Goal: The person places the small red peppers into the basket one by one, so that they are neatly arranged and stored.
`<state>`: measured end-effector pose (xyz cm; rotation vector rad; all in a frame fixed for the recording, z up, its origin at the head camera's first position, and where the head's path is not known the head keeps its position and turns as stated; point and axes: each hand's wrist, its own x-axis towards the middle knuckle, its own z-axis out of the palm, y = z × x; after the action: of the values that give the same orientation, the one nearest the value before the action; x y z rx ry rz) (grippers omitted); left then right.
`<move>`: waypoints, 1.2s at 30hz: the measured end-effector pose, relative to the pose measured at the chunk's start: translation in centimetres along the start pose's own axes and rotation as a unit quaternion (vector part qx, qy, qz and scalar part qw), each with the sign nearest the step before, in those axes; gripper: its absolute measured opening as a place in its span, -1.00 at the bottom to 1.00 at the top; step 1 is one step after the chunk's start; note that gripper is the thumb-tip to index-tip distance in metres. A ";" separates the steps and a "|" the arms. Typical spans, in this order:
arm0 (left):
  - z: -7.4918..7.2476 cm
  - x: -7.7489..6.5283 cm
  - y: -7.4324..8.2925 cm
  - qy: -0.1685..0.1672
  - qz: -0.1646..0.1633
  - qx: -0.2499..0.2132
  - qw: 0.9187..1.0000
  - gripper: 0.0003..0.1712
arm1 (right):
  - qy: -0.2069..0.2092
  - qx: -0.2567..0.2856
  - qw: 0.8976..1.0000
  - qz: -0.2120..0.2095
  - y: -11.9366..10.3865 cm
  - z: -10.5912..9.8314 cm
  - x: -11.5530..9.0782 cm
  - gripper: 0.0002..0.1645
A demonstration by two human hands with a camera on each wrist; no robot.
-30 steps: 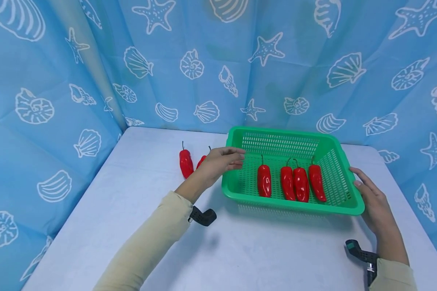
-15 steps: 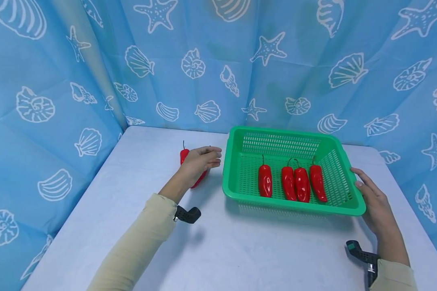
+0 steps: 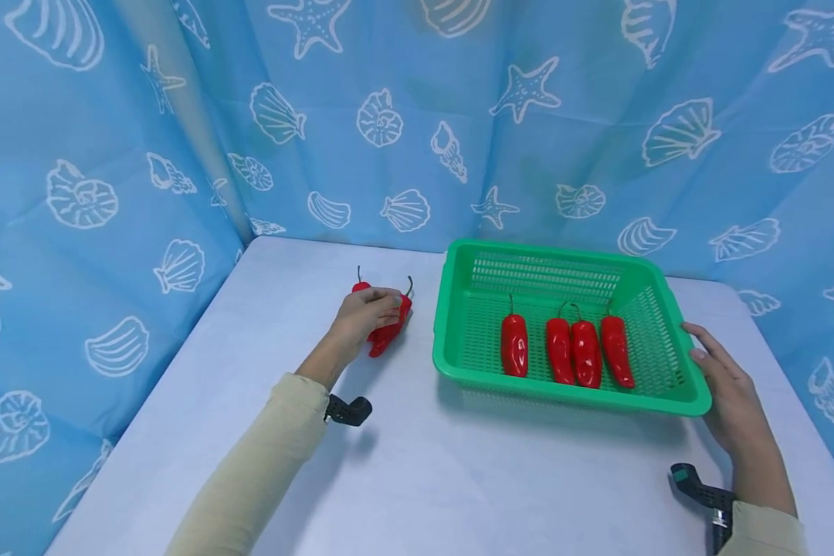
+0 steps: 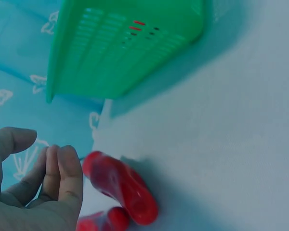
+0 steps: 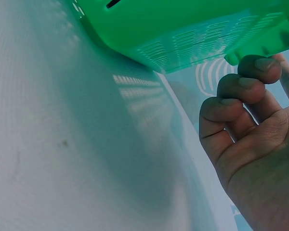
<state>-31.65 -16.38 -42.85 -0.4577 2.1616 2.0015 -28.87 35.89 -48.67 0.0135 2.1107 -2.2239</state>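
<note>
Left of the green basket, my left hand hovers over two loose peppers, fingers lightly bent, thumb standing off from them, nothing pinched; whether a fingertip touches, I can't tell. The farther pepper is mostly hidden behind that hand; the nearer pepper lies just beside it, stem pointing away from me. I take the step as picking up another one for the basket, so the next move seems to call for bringing thumb and fingers together around the nearer one, then lifting it clear of the basket's left wall. Inside the basket, four red peppers lie side by side, the leftmost a little apart. At the basket's right rim, my right hand rests thumb and forefinger against the edge, the other fingers loosely bent; whether I'm really pinching the rim, I can't tell. The white counter stretches out on both sides of the basket and takes its soft shadow in front. A blue curtain printed with white shells and starfish hangs left of, behind and right of the basket, with a fold at the left corner.
</note>
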 end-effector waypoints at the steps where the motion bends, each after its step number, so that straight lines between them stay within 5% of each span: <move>1: 0.0 0.1 -0.1 0.004 -0.003 0.002 1.000 -0.54 | 0.002 -0.001 1.000 0.000 0.0 -0.2 -0.1 -0.40; 16: -0.6 0.5 -1.9 0.033 0.001 0.073 0.997 -0.48 | 0.001 0.004 1.000 -0.008 0.0 -0.4 -0.4 -0.42; 36: -0.6 0.5 -1.4 0.053 -0.030 0.136 0.989 -0.41 | 0.012 0.004 1.000 0.005 0.0 0.2 -0.1 -0.42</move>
<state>-31.56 -17.09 -44.31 -0.5900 2.4052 1.6524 -28.78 35.72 -48.62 0.0512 2.1094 -2.2375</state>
